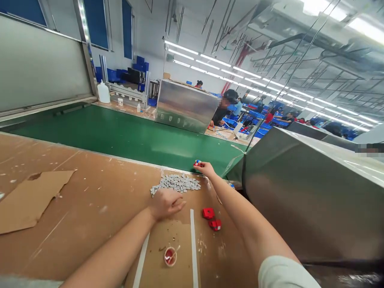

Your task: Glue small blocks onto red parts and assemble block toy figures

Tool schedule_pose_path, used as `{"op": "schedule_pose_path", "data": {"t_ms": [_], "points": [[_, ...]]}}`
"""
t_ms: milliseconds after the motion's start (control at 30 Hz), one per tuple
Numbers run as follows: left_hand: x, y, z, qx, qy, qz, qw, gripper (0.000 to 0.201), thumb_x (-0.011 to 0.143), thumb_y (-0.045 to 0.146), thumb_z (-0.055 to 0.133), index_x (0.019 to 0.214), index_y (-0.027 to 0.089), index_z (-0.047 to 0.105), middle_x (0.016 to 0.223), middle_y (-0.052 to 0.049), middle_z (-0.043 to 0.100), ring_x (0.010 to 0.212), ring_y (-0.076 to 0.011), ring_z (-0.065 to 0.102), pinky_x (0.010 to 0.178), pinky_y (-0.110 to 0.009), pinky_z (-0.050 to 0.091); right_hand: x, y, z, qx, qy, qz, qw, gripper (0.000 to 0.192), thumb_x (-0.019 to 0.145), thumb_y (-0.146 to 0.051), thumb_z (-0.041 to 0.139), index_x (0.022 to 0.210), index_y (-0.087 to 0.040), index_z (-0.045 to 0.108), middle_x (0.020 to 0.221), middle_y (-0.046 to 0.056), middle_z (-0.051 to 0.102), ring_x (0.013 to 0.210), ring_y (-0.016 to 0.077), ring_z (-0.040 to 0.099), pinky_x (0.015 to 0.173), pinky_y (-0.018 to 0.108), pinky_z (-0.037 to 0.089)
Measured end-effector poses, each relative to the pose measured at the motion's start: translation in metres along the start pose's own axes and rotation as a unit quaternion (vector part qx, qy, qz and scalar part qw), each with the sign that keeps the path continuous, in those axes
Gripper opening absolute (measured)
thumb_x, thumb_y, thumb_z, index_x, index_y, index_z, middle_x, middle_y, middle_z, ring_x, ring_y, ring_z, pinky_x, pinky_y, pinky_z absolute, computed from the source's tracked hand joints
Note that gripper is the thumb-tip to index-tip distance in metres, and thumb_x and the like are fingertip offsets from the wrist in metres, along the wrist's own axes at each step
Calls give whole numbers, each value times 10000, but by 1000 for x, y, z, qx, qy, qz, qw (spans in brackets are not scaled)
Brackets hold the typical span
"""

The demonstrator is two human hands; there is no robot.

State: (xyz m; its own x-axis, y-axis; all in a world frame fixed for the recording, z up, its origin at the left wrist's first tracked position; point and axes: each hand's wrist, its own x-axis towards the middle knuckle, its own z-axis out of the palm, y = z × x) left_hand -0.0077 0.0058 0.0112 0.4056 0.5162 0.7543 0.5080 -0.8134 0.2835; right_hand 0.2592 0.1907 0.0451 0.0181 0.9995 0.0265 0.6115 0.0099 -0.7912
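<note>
My right hand [205,168] reaches to the far edge of the brown work table [90,208] and grips a small red, white and blue part [197,163] right at the edge of the green conveyor belt [129,138]. My left hand [165,203] rests fingers-curled on the table, just below a pile of several small grey pieces [177,183]; whether it holds one I cannot tell. Two red parts [211,219] lie on the table between my forearms.
A small red-filled cap with a stick [170,256] stands near the front. A loose cardboard sheet [28,200] lies at left. A large steel hood [312,188] covers the belt at right; another steel box [186,105] stands farther along. Other people work in the background.
</note>
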Motion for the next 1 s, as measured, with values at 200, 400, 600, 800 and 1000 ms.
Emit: {"op": "schedule_pose_path", "data": {"t_ms": [200,400,600,800,1000], "points": [[1,1,5,-27,-29,36,999,290,1069,394,563,870,214,672,658,24,698,591,-135,654,591,-305,386,51,16,13,-62,53,70,994,314,697,-352,893,917,-153,788,783,52,734,795,202,678,725,274,491],[1,-1,4,-38,-80,32,996,394,1100,427,500,815,211,665,649,15,690,595,-137,649,580,-312,343,52,-13,19,-31,43,67,996,597,954,-389,683,1464,-100,576,1249,181,737,783,155,730,667,249,530],[3,0,9,-64,-166,-16,984,431,1089,467,485,805,215,689,691,-8,718,658,-162,669,593,-317,304,-81,-8,-32,-157,-109,18,981,464,896,-620,758,1041,-179,758,946,77,789,752,174,702,707,265,489],[10,9,5,-113,-198,-162,960,400,1026,527,542,840,227,729,755,-24,752,701,-194,664,643,-304,345,-211,-12,-45,-431,-156,33,888,469,877,-633,760,1068,-206,739,1005,115,805,915,273,733,771,318,466],[7,27,5,-375,-177,-281,866,629,897,612,719,1383,227,609,1146,-90,777,794,-198,693,717,-311,506,-233,-30,-15,-246,-52,-251,935,438,947,-411,740,1336,-232,642,1312,108,760,1260,282,682,1145,449,409]]}}
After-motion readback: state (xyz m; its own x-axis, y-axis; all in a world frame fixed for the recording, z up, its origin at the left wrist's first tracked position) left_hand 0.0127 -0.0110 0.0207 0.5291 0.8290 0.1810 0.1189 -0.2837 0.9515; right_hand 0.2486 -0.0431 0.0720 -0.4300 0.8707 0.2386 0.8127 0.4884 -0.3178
